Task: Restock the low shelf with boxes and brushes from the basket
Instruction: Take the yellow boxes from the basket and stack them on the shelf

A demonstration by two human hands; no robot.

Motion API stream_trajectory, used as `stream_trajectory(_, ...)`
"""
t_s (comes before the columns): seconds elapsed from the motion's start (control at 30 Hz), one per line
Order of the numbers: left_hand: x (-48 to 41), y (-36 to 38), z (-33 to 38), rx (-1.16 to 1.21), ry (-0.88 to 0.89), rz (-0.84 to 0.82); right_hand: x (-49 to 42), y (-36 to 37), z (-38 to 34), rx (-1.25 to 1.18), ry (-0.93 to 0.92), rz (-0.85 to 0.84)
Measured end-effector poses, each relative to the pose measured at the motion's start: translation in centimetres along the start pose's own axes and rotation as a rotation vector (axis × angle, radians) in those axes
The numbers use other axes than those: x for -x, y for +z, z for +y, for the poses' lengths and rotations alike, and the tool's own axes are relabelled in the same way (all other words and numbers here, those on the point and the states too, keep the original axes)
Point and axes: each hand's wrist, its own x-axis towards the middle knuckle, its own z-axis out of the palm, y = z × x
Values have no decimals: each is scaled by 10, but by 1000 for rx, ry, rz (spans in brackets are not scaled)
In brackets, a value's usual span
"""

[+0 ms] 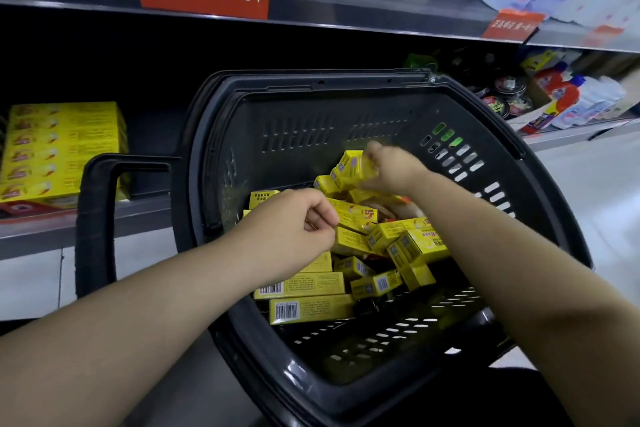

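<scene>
A black plastic basket (346, 107) stands in front of the low shelf (69, 229) and holds several small yellow boxes (311, 308) in a loose pile. My right hand (391, 170) is deep in the basket and grips one yellow box (351, 163), lifted slightly above the pile. My left hand (294, 222) hovers over the left side of the pile with its fingers curled; its fingertips touch a yellow box (349, 213). A neat stack of the same yellow boxes (62, 149) stands on the low shelf at the left. No brush is visible.
The basket's handle (100, 211) rises at the left, between me and the shelf stack. The upper shelf edge (346, 21) carries red signs. Tins and bottles (554, 97) fill the low shelf at the right. Grey floor lies right of the basket.
</scene>
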Motion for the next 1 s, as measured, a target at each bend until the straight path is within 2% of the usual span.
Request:
stream_trajectory(0.1,-4,0,-3,3,-55,42,13,-40,-21,-606,-64,5)
stream_trajectory(0.2,-10,-1,-3,40,-162,131,35,-52,-54,-1059,-120,-134)
stream_trajectory(0.3,-16,-3,-4,225,-321,193,49,-53,-78,-1290,-162,-258)
stream_trajectory(0.4,-16,-2,-5,447,-383,153,55,-53,-84,-1375,-185,-298)
stream_trajectory(0.47,-16,-2,-5,550,-373,137,52,-50,-78,-1264,-189,-213)
stream_trajectory(0.57,-15,-1,-7,530,-391,118,39,-35,-48,-735,-176,-57)
stream_trajectory(0.6,-14,-1,-7,505,-400,112,35,-28,-32,-523,-151,-106)
stream_trajectory(0.63,-14,-1,-7,493,-407,107,32,-19,-18,-341,-115,-225)
stream_trajectory(0.7,-15,0,-8,507,-419,91,34,3,3,-85,-41,-533)
stream_trajectory(0.73,-15,-1,-8,519,-426,78,37,13,10,14,-23,-625)
stream_trajectory(0.8,-15,0,-8,541,-440,55,42,31,16,186,-35,-647)
stream_trajectory(0.87,-16,0,-9,581,-462,34,42,37,19,242,-66,-596)
stream_trajectory(0.93,-17,0,-6,644,-486,33,40,22,18,123,-54,-529)
stream_trajectory(1.0,-18,1,-4,691,-501,54,39,-6,11,-11,-55,-380)
